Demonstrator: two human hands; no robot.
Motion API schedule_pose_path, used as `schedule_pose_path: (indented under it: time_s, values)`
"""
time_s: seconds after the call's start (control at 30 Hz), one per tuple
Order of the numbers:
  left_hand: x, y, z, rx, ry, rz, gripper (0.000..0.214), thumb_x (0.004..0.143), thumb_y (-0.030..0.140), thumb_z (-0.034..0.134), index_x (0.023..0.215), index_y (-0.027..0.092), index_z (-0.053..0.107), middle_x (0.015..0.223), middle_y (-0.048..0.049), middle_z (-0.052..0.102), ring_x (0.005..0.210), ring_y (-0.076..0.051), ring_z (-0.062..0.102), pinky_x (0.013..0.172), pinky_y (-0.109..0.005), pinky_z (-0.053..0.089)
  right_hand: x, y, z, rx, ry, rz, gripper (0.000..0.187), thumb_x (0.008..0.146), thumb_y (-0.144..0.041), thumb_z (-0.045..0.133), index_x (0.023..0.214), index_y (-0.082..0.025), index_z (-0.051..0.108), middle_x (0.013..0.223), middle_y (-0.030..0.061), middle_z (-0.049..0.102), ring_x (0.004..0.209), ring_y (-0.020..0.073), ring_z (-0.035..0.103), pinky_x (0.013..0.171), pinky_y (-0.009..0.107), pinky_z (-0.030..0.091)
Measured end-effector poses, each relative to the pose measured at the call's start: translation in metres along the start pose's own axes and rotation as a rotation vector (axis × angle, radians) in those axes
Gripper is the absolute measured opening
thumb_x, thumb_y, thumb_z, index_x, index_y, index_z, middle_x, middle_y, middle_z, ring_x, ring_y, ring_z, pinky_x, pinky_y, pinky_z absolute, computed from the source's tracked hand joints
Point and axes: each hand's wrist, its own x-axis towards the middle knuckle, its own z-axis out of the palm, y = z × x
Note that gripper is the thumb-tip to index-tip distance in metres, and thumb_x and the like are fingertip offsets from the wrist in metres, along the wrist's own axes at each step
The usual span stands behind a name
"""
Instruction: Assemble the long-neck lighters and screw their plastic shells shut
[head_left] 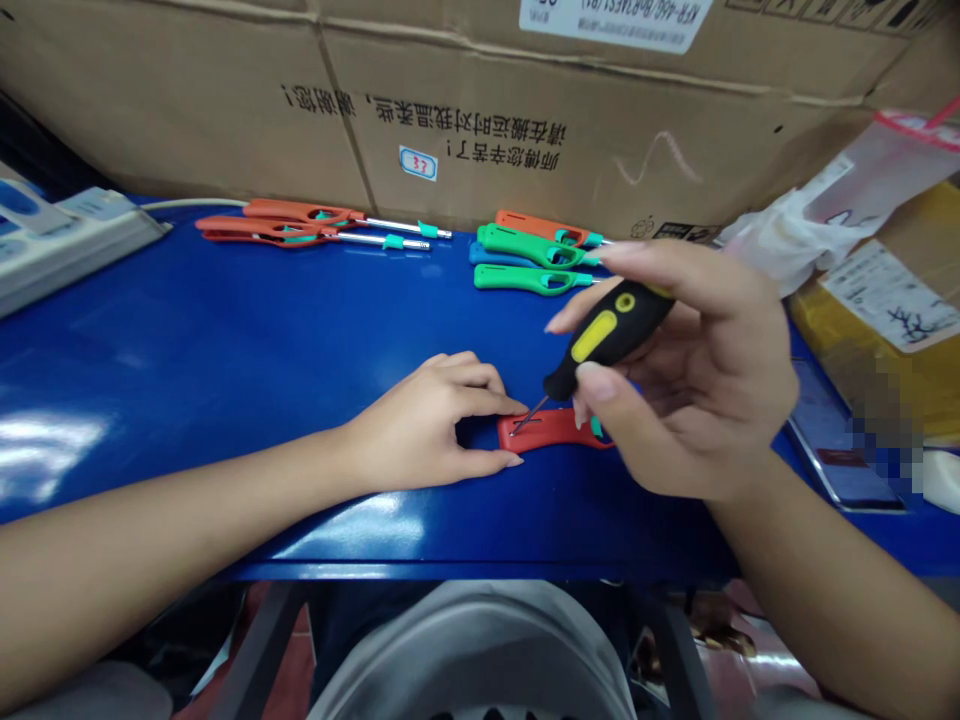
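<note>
A red long-necked gas lighter (551, 428) lies flat on the blue table, its far end hidden behind my right hand. My left hand (450, 415) pinches the near end of its handle between thumb and fingers. In my right hand (697, 370) is a black and yellow screwdriver (611, 335), held at a tilt by thumb and fingers. The thin shaft points down and left, and its tip meets the lighter's handle near the left end.
Orange lighters (292, 228) lie at the back left, with green, orange and blue lighters (525, 280) at the back middle. A large cardboard box (450, 100) closes off the rear. At right are a phone (840, 440) and a plastic cup (877, 170); a power strip (75, 240) is at left.
</note>
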Motion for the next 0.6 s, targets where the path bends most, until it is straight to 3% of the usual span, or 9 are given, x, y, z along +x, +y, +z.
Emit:
schedule_pose_path:
  time_s: [0.1,0.23,0.37,0.47,0.53,0.6]
  values:
    - [0.000,0.000,0.000,-0.002,-0.003,0.002,0.032,0.089,0.038,0.083,0.115,0.021,0.078,0.100,-0.0038,0.074,0.095,-0.022,0.067,0.088,-0.038,0.045,0.003,0.001,-0.004,0.013,-0.023,0.060,0.066,0.080,-0.020,0.082,0.139,-0.044,0.066,0.137,0.0022,0.069,0.094,0.0263,0.075,0.047,0.033,0.064]
    - [0.000,-0.001,0.001,-0.009,0.022,0.020,0.033,0.089,0.036,0.083,0.116,0.020,0.078,0.100,-0.0045,0.074,0.094,-0.022,0.067,0.086,-0.038,0.046,0.007,0.002,-0.005,-0.133,0.074,-0.040,0.059,0.070,-0.024,0.092,0.123,-0.044,0.075,0.112,-0.0001,0.078,0.074,0.0219,0.071,0.044,0.031,0.059]
    - [0.001,0.000,0.001,-0.016,0.000,0.010,0.034,0.088,0.037,0.084,0.116,0.019,0.078,0.099,-0.0049,0.074,0.094,-0.022,0.068,0.087,-0.037,0.045,0.007,0.002,-0.008,-0.054,-0.014,-0.043,0.061,0.087,-0.019,0.073,0.144,-0.039,0.066,0.133,0.0014,0.074,0.099,0.0273,0.077,0.048,0.032,0.061]
    - [0.001,0.000,0.000,-0.017,0.004,0.009,0.034,0.088,0.037,0.084,0.117,0.019,0.078,0.099,-0.0044,0.074,0.094,-0.022,0.068,0.087,-0.037,0.045,0.007,0.003,-0.011,-0.052,-0.038,-0.024,0.066,0.083,-0.019,0.082,0.144,-0.040,0.066,0.134,0.0011,0.075,0.089,0.0252,0.078,0.048,0.032,0.060]
    - [0.000,0.000,0.000,-0.016,0.019,0.018,0.032,0.089,0.036,0.083,0.116,0.020,0.078,0.099,-0.0043,0.074,0.095,-0.022,0.067,0.087,-0.037,0.046,0.008,0.005,-0.012,-0.120,-0.003,-0.102,0.066,0.077,-0.023,0.090,0.137,-0.040,0.070,0.127,-0.0009,0.077,0.081,0.0218,0.076,0.051,0.032,0.059]
    - [0.000,0.000,0.000,-0.018,0.018,0.020,0.031,0.089,0.036,0.083,0.116,0.020,0.078,0.099,-0.0040,0.074,0.095,-0.022,0.067,0.087,-0.037,0.046,0.010,0.007,-0.012,-0.140,0.005,-0.152,0.059,0.085,-0.027,0.083,0.141,-0.038,0.068,0.135,-0.0011,0.073,0.091,0.0230,0.076,0.057,0.032,0.061]
